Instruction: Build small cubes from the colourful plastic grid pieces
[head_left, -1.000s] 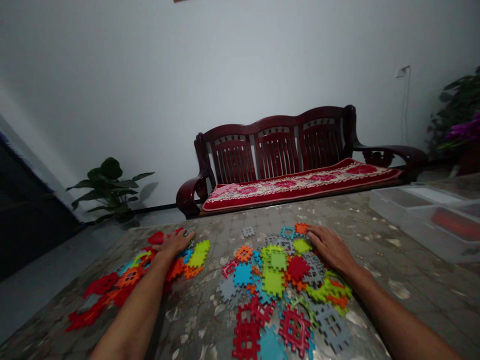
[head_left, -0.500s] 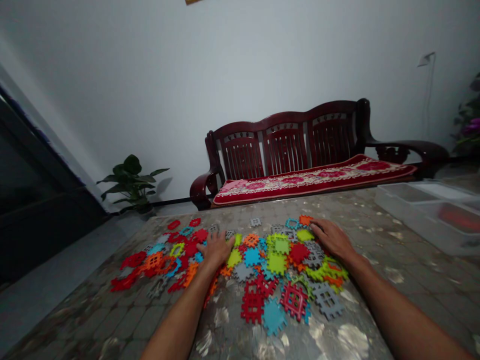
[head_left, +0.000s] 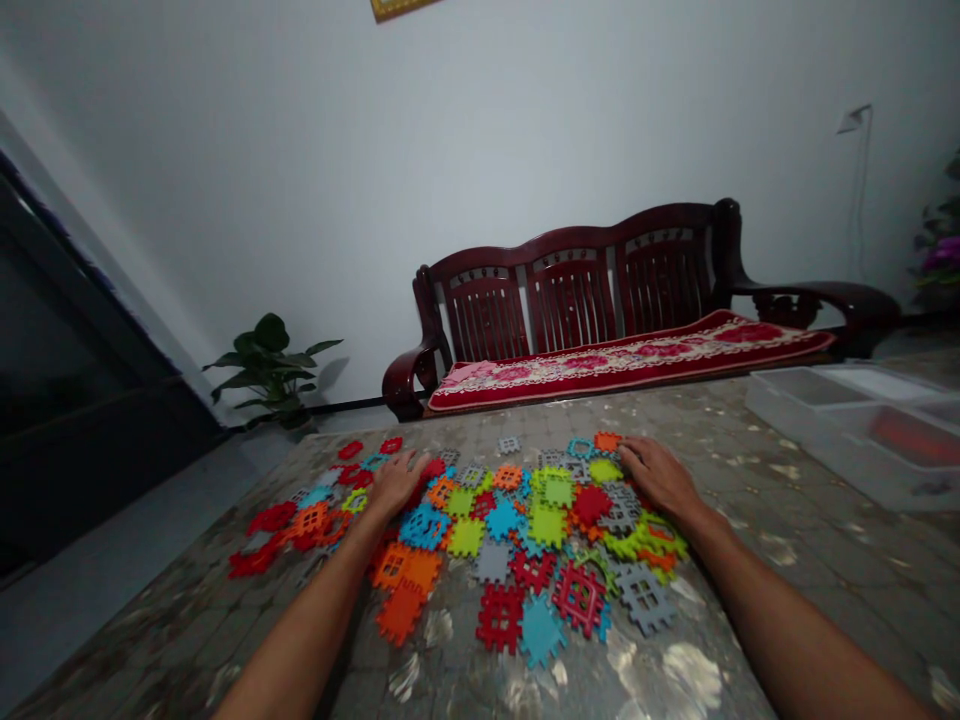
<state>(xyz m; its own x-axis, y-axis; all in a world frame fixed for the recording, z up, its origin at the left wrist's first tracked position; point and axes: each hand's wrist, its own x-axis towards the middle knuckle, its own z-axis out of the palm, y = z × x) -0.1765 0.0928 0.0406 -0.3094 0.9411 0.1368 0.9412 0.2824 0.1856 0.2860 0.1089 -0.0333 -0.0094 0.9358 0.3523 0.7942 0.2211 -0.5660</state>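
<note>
Several flat plastic interlocking tiles (head_left: 525, 540) in red, orange, green, blue and grey lie spread across a patterned table (head_left: 787, 580). My left hand (head_left: 396, 483) lies flat, fingers stretched out, on the tiles at the left of the heap, beside a blue tile (head_left: 422, 524) and orange tiles (head_left: 405, 585). My right hand (head_left: 660, 476) rests palm down with fingers extended on the right side of the heap, near a green tile (head_left: 606, 469) and a red tile (head_left: 592, 503). Neither hand holds anything.
A clear plastic bin (head_left: 862, 425) with something red inside stands at the table's right. Behind the table stands a dark wooden bench (head_left: 600, 290) with a red cushion. A potted plant (head_left: 270, 370) sits on the floor at left, a dark doorway further left.
My left hand has swept from the far left toward the middle, then back a little, dragging tiles with it. The left group now joins the main heap. My right hand has stayed put.
</note>
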